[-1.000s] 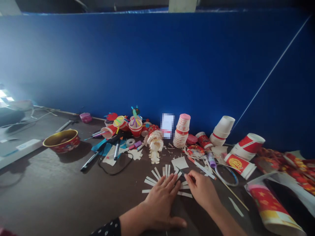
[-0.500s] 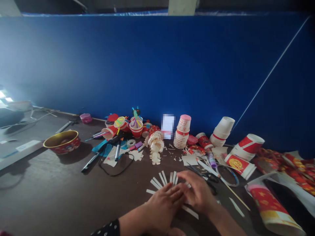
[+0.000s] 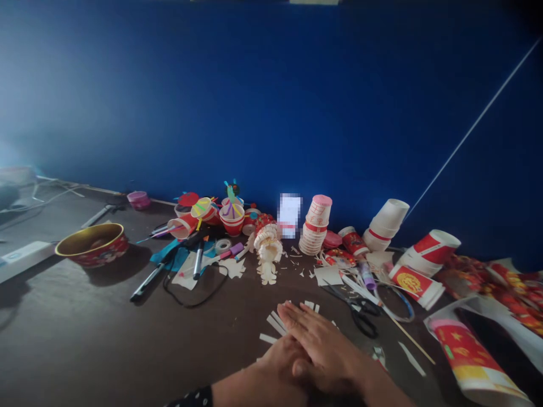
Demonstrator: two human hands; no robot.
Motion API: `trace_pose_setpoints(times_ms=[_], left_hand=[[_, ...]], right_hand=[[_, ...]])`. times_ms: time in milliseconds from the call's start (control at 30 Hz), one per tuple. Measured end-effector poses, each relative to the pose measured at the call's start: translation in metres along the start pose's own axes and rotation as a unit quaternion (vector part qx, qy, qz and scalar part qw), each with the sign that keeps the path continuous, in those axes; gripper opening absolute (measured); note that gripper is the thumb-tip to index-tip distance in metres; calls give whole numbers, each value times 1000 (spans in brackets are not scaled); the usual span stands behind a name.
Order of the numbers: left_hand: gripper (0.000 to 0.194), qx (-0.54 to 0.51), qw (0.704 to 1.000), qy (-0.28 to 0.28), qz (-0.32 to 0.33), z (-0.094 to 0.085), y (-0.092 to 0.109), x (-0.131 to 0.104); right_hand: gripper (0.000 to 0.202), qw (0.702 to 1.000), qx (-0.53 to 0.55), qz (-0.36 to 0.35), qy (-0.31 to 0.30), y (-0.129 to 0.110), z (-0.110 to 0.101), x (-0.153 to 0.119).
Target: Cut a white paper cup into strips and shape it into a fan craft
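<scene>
White paper strips (image 3: 276, 322) fan out on the dark table from beneath my hands. My left hand (image 3: 278, 364) lies low over them, its fingers mostly covered by the other hand. Across it rests my right hand (image 3: 316, 339), palm down with fingers stretched out toward the upper left. The middle of the strip piece is hidden under both hands. Just beyond the fingertips stands a cream paper figure with curled layers (image 3: 268, 249). Black scissors (image 3: 360, 316) lie right of my right hand.
A gold-rimmed bowl (image 3: 93, 244) sits at the left. Behind are decorated cups (image 3: 232, 217), markers (image 3: 198, 260) and a cup stack (image 3: 316, 226). A red patterned cup (image 3: 470, 356) lies at the right, near a loose paper scrap (image 3: 411, 358).
My right hand has moved left and now lies on top of my left hand, covering more strips. The scissors show more fully. The view has tilted down slightly.
</scene>
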State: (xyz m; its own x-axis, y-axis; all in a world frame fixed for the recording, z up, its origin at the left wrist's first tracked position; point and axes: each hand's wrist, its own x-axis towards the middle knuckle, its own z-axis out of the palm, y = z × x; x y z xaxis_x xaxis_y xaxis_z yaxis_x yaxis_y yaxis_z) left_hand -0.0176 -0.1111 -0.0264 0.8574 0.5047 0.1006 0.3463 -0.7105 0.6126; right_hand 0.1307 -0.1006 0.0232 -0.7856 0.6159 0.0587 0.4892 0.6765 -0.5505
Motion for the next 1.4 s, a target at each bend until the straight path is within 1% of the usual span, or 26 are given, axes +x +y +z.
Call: trace_pose_setpoints(times_ms=[100, 167, 267, 333, 367, 400, 467, 500, 533, 567, 600, 633, 667, 733, 767, 800, 833, 867, 900, 967, 1033, 1133, 1233, 1333, 1400], left_hand=[[60, 13, 1000, -8, 9, 0, 3, 0], [61, 31, 999, -7, 15, -2, 5, -2], [62, 53, 998, -11, 22, -8, 11, -5], [70, 55, 998, -20, 12, -15, 16, -6], [77, 52, 998, -24, 11, -18, 19, -6], [84, 45, 999, -23, 13, -22, 22, -6], [94, 25, 999, -24, 20, -27, 25, -6], [96, 12, 999, -32, 18, -30, 25, -6], [97, -1, 999, -38, 10, -32, 25, -6], [97, -14, 999, -38, -1, -33, 23, -6], [95, -30, 999, -31, -13, -34, 20, -6], [91, -48, 998, -16, -23, -36, 18, -5], [83, -71, 997, 12, -31, -37, 15, -5], [66, -109, 989, 93, -41, -41, 11, -5], [59, -115, 983, 135, -47, -44, 10, -4], [55, -107, 979, 164, -50, -47, 10, -4], [52, -84, 980, 176, -45, -50, 11, -4], [52, -48, 984, 165, -41, -52, 11, -4], [52, -4, 989, 143, -47, -53, 12, -4], [55, 91, 991, 73, -65, -52, 12, -6], [58, 159, 984, 11, -73, -48, 11, -8], [62, 210, 973, -42, -90, -41, 9, -13], [64, 241, 964, -49, -100, -38, 6, -17], [67, 253, 963, -38, -84, -36, 3, -19], [68, 253, 964, -35, -79, -35, 2, -20]], right_hand=[[73, 1000, 11, -2, -12, 8, 1, 2], [72, 1000, 13, 1, -8, 10, 4, 3], [72, 1000, 22, 0, 12, 10, 8, 3], [71, 997, 70, -2, 44, 12, 9, 2], [69, 991, 110, -1, 74, 13, 9, 1], [67, 978, 173, 0, 118, 15, 8, 0], [64, 961, 205, 20, 185, 18, 6, -2], [62, 934, 246, 27, 258, 19, 4, -3], [62, 908, 278, 28, 312, 19, 2, -4], [64, 888, 296, 23, 352, 18, 0, -5], [64, 874, 305, 19, 379, 16, -2, -7], [63, 870, 297, 19, 393, 13, -4, -9], [61, 876, 276, 27, 395, 9, -6, -11], [59, 909, 191, 48, 367, 2, -7, -17], [60, 931, 129, 52, 337, 0, -7, -20], [60, 950, 60, 51, 303, -1, -6, -23], [61, 962, -12, 46, 268, -2, -4, -25], [63, 967, -81, 39, 237, -1, -2, -28], [65, 966, -144, 31, 212, 0, 2, -29], [72, 954, -237, 27, 179, 4, 12, -32], [77, 948, -285, 30, 136, 8, 23, -34], [82, 945, -304, 80, 89, 10, 33, -37], [79, 949, -282, 128, 50, 8, 32, -37], [82, 954, -260, 146, 20, 4, 27, -35], [84, 955, -256, 152, 14, 2, 26, -33]])
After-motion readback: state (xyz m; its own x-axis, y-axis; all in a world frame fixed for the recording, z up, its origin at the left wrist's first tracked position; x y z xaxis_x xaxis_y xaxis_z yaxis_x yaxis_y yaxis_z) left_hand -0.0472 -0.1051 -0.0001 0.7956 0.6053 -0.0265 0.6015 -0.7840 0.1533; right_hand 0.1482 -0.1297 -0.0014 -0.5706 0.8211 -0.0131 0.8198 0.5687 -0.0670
